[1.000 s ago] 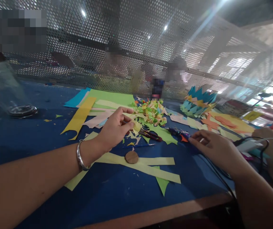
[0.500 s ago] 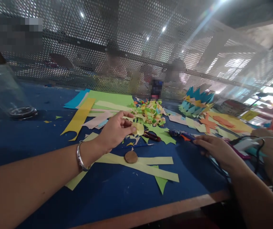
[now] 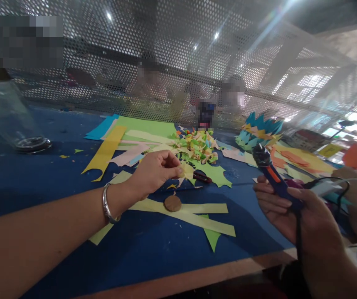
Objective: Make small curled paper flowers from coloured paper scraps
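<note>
At the centre of the frame, the left hand [image 3: 158, 173] pinches a small yellow paper [image 3: 187, 170], while at frame right the right hand [image 3: 306, 216] grips a blue tool [image 3: 274, 177], its long axis slanting up-left, tip well apart, rightward of the paper.

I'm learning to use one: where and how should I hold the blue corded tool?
Hold the blue tool below the orange strip, probably coming from the lower right: it slants up and left, its black tip uppermost, the cord hanging from its lower end.
</note>
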`<state>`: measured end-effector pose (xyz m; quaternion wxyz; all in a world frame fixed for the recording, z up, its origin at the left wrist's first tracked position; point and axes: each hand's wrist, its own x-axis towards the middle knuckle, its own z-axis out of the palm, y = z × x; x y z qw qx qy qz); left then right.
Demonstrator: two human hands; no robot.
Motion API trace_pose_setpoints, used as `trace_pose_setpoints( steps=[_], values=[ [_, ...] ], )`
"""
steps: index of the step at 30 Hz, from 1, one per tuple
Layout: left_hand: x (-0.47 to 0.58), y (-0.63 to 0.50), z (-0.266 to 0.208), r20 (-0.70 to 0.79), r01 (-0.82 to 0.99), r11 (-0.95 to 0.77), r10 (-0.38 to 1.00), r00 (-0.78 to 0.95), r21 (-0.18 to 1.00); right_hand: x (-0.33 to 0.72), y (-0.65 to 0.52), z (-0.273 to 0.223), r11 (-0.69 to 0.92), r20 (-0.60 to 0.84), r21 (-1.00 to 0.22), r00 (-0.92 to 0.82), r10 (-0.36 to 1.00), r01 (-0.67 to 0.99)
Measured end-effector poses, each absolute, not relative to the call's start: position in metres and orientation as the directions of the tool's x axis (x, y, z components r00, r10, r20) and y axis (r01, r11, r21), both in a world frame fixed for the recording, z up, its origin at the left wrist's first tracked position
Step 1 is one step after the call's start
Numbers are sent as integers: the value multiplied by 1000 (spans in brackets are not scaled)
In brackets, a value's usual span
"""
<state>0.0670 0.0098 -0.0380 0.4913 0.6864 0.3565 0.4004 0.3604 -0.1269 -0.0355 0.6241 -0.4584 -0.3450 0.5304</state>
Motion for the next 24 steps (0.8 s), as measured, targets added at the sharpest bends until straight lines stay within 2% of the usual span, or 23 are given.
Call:
trace_pose_setpoints(
  steps=[5,9,14,17,21,24],
  values=[
    [67,11,-42,142,88,-203,879,454,975,327,-133,-32,23,-43,-866,121,992,-499],
    [67,12,-45,106,72,-154,886,452,985,315,-127,-28,33,-4,-893,81,997,-449],
    [69,10,-43,49,46,-78,894,446,996,319,-122,-35,98,69,-955,109,992,-281],
    [70,9,-41,38,30,-59,883,468,998,323,-122,-45,63,50,-985,79,996,-162],
    [69,7,-40,56,65,-102,867,495,993,321,-125,-52,-16,-7,-994,84,996,104],
    [68,5,-40,88,108,-167,850,519,980,316,-126,-49,22,45,-937,59,997,349]
  ],
)
